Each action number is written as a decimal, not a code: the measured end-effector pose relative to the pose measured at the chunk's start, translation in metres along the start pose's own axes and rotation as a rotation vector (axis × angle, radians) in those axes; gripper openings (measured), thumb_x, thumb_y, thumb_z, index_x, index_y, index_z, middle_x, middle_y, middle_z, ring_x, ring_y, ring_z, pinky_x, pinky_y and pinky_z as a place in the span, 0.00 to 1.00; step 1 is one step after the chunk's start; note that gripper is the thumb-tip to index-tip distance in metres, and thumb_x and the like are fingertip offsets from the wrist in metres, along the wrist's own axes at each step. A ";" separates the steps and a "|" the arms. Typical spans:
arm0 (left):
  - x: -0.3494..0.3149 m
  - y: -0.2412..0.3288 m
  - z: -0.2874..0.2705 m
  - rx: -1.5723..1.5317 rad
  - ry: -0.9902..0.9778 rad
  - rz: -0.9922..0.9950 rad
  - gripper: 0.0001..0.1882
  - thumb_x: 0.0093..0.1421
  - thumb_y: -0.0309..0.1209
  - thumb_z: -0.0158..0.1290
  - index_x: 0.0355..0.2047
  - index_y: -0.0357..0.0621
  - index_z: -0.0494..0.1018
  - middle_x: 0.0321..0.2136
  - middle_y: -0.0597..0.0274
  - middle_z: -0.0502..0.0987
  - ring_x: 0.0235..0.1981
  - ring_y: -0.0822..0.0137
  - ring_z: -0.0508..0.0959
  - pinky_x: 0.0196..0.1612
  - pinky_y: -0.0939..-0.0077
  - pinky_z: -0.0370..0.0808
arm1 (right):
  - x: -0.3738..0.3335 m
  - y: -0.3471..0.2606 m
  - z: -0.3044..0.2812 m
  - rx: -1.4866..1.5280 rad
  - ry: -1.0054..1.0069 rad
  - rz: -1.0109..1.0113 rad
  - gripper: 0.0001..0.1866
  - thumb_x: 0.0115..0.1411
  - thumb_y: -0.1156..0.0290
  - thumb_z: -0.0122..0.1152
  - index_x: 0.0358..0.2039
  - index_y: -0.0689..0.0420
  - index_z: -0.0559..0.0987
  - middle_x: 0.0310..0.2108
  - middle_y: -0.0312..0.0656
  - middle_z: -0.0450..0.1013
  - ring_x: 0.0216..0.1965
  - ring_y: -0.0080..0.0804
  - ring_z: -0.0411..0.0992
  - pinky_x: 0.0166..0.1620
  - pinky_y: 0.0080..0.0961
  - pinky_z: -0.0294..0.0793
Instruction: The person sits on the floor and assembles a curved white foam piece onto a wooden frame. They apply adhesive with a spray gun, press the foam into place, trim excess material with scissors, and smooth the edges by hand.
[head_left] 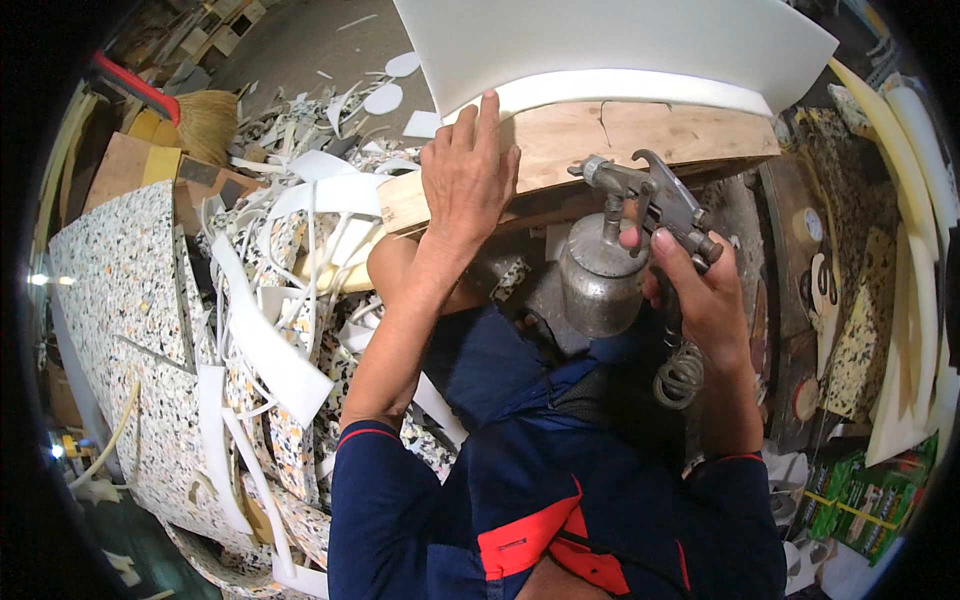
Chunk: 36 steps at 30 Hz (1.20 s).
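Observation:
My right hand (712, 300) is wrapped round the handle of a metal spray gun (603, 280), whose round cup hangs below the nozzle. The nozzle points left, close to the near edge of a wooden board (640, 135). A large white foam sheet (610, 40) stands along the board's far side, its curved lower edge resting there. My left hand (465, 185) lies over the board's left part with fingers stretched out; the fingertips reach the foam's lower left corner. Below the gun, a coiled hose (680, 378) hangs near my right wrist.
White foam offcuts (265, 320) and speckled foam slabs (125, 290) pile up on the left. A broom (205, 120) with a red handle lies behind them. To the right are scissors (824, 278), yellowish foam sheets (905, 350) and green packages (865, 505).

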<state>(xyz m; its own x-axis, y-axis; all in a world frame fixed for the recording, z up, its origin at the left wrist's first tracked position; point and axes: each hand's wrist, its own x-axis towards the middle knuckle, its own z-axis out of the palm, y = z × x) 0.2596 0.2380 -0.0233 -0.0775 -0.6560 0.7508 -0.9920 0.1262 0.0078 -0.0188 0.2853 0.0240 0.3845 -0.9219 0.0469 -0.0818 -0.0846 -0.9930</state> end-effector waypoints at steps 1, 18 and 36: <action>0.000 0.003 0.000 0.039 -0.038 -0.007 0.34 0.58 0.34 0.61 0.62 0.34 0.66 0.51 0.50 0.77 0.41 0.52 0.75 0.43 0.57 0.70 | 0.001 0.001 0.000 -0.001 0.000 0.004 0.14 0.72 0.64 0.55 0.45 0.61 0.82 0.22 0.30 0.73 0.22 0.16 0.70 0.25 0.16 0.69; -0.005 0.024 0.005 0.045 -0.042 0.010 0.30 0.61 0.33 0.56 0.65 0.52 0.65 0.51 0.62 0.76 0.36 0.60 0.70 0.40 0.63 0.62 | -0.003 -0.012 -0.006 0.068 0.009 0.056 0.18 0.71 0.65 0.52 0.54 0.64 0.78 0.39 0.38 0.80 0.25 0.17 0.69 0.28 0.16 0.70; -0.028 0.011 -0.013 -0.073 -0.104 -0.111 0.32 0.65 0.42 0.56 0.66 0.45 0.63 0.63 0.46 0.69 0.66 0.47 0.66 0.65 0.38 0.55 | -0.004 -0.004 -0.001 0.077 0.056 0.055 0.17 0.70 0.67 0.53 0.53 0.64 0.77 0.39 0.42 0.80 0.22 0.21 0.70 0.25 0.19 0.70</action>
<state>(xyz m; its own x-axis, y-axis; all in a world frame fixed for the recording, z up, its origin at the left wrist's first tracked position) 0.2525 0.2676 -0.0356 0.0185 -0.7420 0.6702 -0.9855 0.0997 0.1375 -0.0208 0.2892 0.0275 0.3290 -0.9443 -0.0044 -0.0295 -0.0056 -0.9995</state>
